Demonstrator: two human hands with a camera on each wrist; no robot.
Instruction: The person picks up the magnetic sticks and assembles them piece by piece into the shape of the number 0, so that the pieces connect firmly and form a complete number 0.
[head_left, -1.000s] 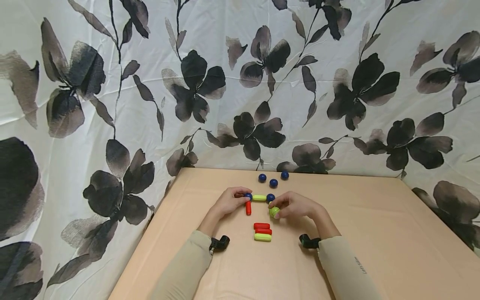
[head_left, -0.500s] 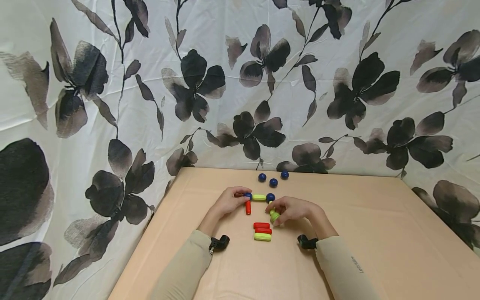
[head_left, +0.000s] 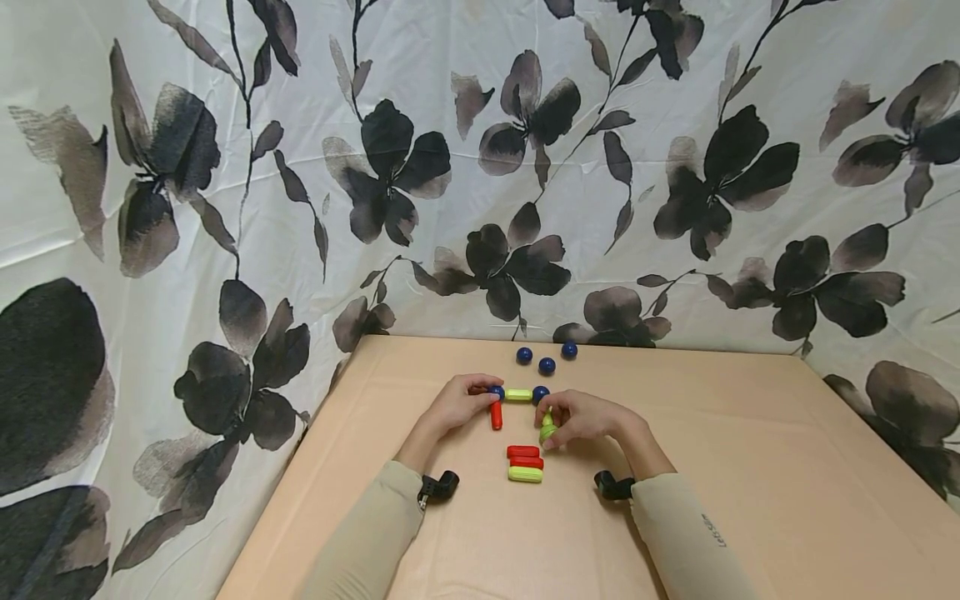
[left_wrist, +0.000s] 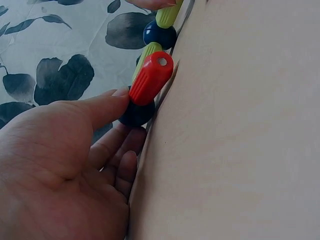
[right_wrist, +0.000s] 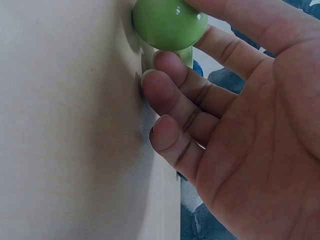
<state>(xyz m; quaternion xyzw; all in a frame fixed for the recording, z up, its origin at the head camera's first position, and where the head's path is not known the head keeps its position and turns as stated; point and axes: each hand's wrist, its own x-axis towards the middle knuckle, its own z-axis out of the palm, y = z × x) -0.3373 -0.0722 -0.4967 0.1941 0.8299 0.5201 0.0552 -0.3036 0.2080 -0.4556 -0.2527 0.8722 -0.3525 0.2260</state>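
My left hand (head_left: 459,407) pinches a blue ball (left_wrist: 136,114) between thumb and fingers. A red ribbed rod (left_wrist: 151,77), with a small silvery disc in its end, joins that ball and points towards me. From the same ball a yellow-green rod (head_left: 518,395) runs right to a second blue ball (head_left: 540,394). Below that one, my right hand (head_left: 592,415) holds a green ball (right_wrist: 167,22) between thumb and forefinger. Another yellow-green rod, partly covered by the fingers, lies between the green ball and the second blue ball.
Two red rods (head_left: 523,452) and one yellow-green rod (head_left: 525,474) lie side by side nearer me. Three loose blue balls (head_left: 547,366) sit towards the back edge of the tan table (head_left: 750,467). A flower-patterned cloth (head_left: 420,275) hangs behind.
My right hand has shifted slightly towards me with the green ball, whose rod swung a little and now stands straighter. My left hand stays at its blue ball.
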